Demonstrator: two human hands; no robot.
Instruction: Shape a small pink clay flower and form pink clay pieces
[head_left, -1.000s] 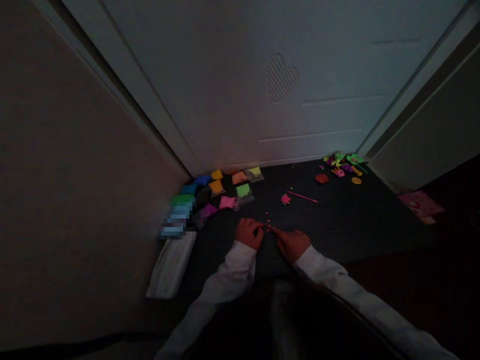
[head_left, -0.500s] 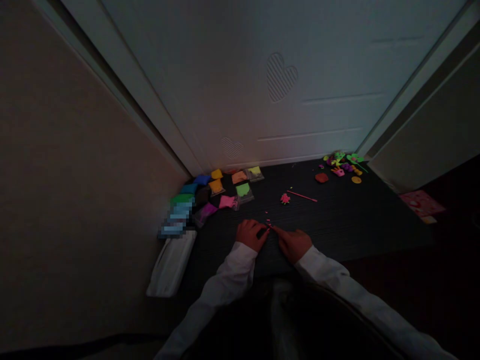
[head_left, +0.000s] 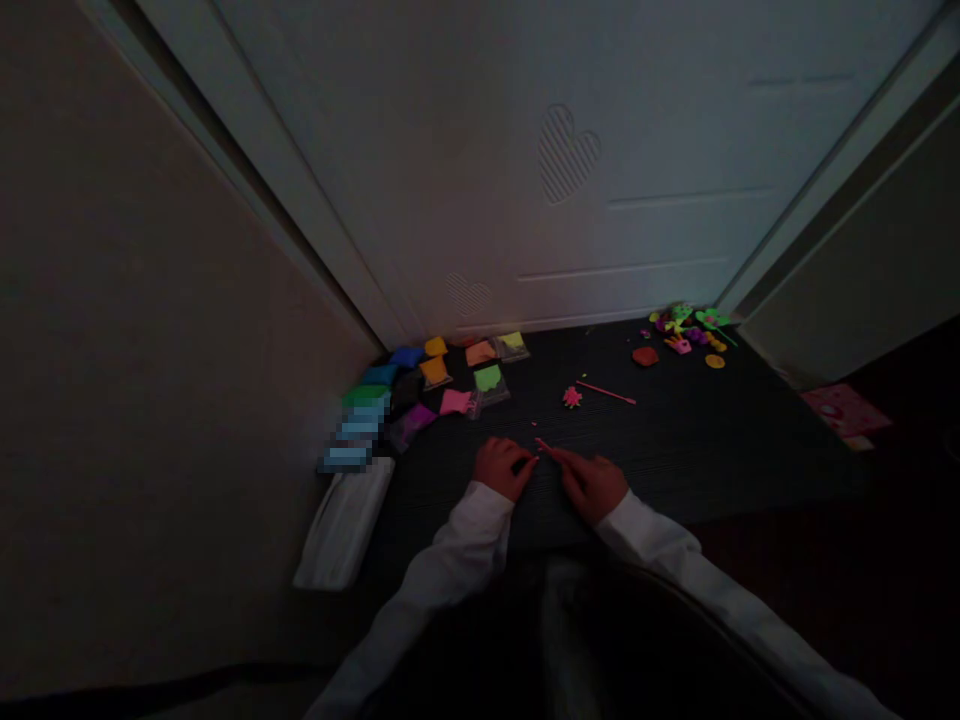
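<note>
My right hand is closed around a thin pink modelling tool, its tip pointing up and left over the black tabletop. Opposite it, my left hand rests on the table with thumb and forefinger together at a small pink piece of clay. Another tiny pink bit lies just beyond the fingertips. Farther off sits a pink clay flower shape with green edges, near a second pink stick tool. The picture is dark, so fine detail at the fingertips is hard to make out.
Several bags of coloured clay, among them a green one and a pink one, lie at the left. A white package is at the left edge. Finished clay pieces and a red lump sit back right, before a white door.
My right hand has drawn slightly right and back, and the tool in it now shows more clearly with its tip raised. My left hand has barely moved.
</note>
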